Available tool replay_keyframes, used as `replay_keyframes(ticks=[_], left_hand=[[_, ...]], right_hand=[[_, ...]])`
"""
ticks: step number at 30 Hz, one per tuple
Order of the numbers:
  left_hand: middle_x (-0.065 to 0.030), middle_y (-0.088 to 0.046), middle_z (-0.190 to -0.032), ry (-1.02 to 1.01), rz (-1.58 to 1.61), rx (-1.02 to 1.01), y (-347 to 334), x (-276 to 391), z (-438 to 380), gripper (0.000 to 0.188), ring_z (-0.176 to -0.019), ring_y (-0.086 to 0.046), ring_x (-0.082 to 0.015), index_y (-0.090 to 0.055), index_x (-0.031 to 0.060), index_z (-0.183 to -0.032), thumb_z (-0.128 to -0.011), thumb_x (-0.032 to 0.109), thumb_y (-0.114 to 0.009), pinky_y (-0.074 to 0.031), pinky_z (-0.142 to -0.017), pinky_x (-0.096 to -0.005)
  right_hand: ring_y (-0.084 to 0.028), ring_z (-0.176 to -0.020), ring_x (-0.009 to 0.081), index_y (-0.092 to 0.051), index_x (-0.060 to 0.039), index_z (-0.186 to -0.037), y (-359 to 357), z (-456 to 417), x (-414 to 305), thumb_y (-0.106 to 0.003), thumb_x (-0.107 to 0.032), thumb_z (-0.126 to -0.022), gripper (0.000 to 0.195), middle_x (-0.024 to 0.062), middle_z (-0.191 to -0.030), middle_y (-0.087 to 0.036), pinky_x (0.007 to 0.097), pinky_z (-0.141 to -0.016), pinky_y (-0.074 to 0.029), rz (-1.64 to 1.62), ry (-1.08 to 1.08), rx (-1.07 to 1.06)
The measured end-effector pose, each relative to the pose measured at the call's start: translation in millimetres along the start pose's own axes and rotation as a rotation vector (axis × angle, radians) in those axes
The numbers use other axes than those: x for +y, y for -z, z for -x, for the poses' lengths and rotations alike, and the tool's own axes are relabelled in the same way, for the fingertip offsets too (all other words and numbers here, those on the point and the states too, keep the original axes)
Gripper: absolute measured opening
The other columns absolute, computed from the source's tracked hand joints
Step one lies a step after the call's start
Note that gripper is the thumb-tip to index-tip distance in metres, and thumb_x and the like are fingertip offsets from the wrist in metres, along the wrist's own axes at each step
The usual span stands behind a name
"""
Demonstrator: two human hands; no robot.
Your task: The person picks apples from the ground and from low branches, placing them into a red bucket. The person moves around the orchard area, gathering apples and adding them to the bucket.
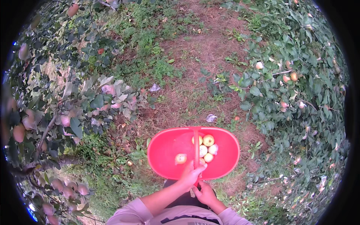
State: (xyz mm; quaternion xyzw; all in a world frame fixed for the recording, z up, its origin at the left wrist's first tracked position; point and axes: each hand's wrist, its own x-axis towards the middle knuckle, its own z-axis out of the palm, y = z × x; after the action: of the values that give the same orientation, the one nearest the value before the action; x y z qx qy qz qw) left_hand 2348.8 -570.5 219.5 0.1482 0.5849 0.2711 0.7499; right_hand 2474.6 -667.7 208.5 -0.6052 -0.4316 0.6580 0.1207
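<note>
A red plastic basket (168, 140) with an arched handle (196, 146) hangs in front of my body. My left hand (192, 175) is wrapped around the near part of that handle. Just below it, at the basket's near rim, is my right hand (206, 194); its thumb and fingers are by the handle's near end, and their grip is partly hidden. Several pale yellow apples (208, 140) lie clustered right of the handle, one in a whitish wrapping (213, 149). A single pinkish-yellow apple (180, 158) sits to the left.
Apple trees flank me, with pink fruit (65, 121) on the left branches and yellowish fruit (294, 76) among the right foliage (281, 118). A bare branch (47, 130) reaches in at left. Crumpled clear wrappings (211, 117) lie on the grassy dirt path (202, 64) ahead.
</note>
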Motion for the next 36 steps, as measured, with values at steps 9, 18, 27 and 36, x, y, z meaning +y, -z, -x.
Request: replay_keyframes(ticks=[9,18,27,36], left_hand=[[0.0018,-0.057,-0.084,0.055,-0.050,0.069,3,19,-28,0.025,-0.073,-0.055,-0.0076,-0.056,0.0084,-0.112,-0.099,0.020,-0.074,-0.046,-0.067,-0.0256],[-0.0011,-0.059,-0.090,0.051,-0.079,0.111,11,21,-52,0.029,-0.079,-0.056,-0.0094,-0.056,0.0067,-0.113,-0.097,0.022,-0.076,-0.047,-0.071,-0.0274],[-0.0114,-0.066,-0.103,0.052,-0.211,0.094,10,5,-72,0.044,-0.096,-0.064,-0.0183,-0.059,0.0002,-0.120,-0.095,0.032,-0.078,-0.052,-0.086,-0.0356],[-0.0098,-0.066,-0.099,0.042,-0.287,0.079,4,10,-75,0.043,-0.091,-0.064,-0.0181,-0.058,0.0010,-0.120,-0.096,0.031,-0.077,-0.052,-0.081,-0.0350]], right_hand=[[-0.075,-0.097,0.0281,-0.062,0.0006,-0.121,-1,-34,3,-0.064,-0.018,-0.102,0.026,0.0158,-0.106,-0.075,0.0388,-0.089,-0.057,0.003,-0.135,-0.038],[-0.074,-0.096,0.0367,-0.064,-0.0033,-0.124,4,-57,3,-0.064,-0.043,-0.100,0.046,0.0170,-0.099,-0.076,0.0453,-0.086,-0.056,0.038,-0.173,-0.071],[-0.074,-0.104,0.0360,-0.060,-0.0010,-0.132,17,-64,-18,-0.062,-0.027,-0.102,0.040,0.0215,-0.112,-0.075,0.0440,-0.092,-0.056,0.019,-0.110,-0.052],[-0.075,-0.101,0.0343,-0.060,0.0013,-0.130,17,-66,-5,-0.063,-0.027,-0.104,0.038,0.0228,-0.111,-0.075,0.0429,-0.089,-0.057,0.093,-0.077,-0.017]])
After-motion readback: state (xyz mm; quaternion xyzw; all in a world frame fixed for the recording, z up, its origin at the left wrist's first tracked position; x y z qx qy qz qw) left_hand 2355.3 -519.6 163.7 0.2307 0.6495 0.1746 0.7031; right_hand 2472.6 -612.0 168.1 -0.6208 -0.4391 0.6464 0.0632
